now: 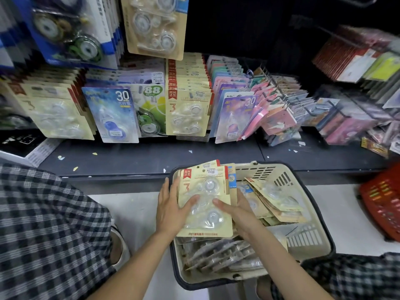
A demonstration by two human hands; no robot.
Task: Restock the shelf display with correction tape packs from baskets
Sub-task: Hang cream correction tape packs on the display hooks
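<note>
A stack of beige correction tape packs (pixel 205 202) with a red "3" is held upright over the cream basket (pixel 311 241). My left hand (pixel 171 208) grips the stack's left edge, thumb across the front blister. My right hand (pixel 236 211) grips its right edge, thumb on the front. More beige packs (pixel 277 200) lie loose in the basket's right half, and darker packs (pixel 220 254) lie at its near end. On the shelf, a matching row of beige packs (pixel 187 113) hangs straight ahead.
Blue, green and purple tape packs (pixel 114 115) hang on either side of the beige row. The dark shelf ledge (pixel 151 156) runs in front of them. A red basket (pixel 383 202) stands at the right. Checked trouser knees frame both sides.
</note>
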